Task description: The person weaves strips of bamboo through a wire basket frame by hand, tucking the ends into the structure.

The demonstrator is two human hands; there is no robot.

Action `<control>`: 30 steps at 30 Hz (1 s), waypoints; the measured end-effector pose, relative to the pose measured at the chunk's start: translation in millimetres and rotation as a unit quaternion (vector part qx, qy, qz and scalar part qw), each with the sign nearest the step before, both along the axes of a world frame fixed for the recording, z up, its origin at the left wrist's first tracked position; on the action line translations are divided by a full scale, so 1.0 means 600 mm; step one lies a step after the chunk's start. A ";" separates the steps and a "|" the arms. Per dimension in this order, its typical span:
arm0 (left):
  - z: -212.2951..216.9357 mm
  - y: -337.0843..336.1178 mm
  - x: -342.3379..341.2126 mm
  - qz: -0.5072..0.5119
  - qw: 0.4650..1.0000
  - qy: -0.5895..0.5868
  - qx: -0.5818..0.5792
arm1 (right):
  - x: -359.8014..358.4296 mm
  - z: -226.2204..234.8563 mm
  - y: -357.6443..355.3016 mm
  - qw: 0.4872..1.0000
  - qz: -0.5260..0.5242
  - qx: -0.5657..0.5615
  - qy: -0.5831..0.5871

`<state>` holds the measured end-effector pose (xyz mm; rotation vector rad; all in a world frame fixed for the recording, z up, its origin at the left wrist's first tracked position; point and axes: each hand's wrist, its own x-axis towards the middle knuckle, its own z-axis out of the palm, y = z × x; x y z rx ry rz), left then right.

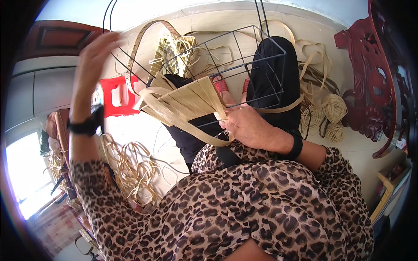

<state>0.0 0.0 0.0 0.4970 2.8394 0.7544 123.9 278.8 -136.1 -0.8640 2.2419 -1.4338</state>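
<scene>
While the motion-blurred left hand (99, 50) hung raised by the black wire frame (284, 54) — whether its grip held anything could not be told — the tan panel of flat woven strips (187, 102) covered part of that frame, above the lap. Rightward, the right hand (254, 128) had its grip pinched on a loose tan flat strip (198, 134). Weaving seemed under way; the next move likely called for steady tension.

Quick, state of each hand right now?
Left hand: raised, motion-blurred; whether it holds anything cannot be told.
Right hand: closed, holding a tan strip by the woven panel.
</scene>
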 end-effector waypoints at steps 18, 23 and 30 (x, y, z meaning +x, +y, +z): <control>-0.057 0.150 -0.004 -0.062 0.924 -0.377 0.032 | 0.006 -0.006 0.001 0.998 0.008 -0.067 0.020; 0.072 -0.016 0.005 0.089 0.995 0.008 -0.043 | 0.005 0.011 0.003 0.994 0.001 0.006 0.112; 0.147 -0.492 0.189 0.401 0.851 0.212 -0.264 | 0.007 0.014 0.003 0.999 -0.003 -0.029 0.021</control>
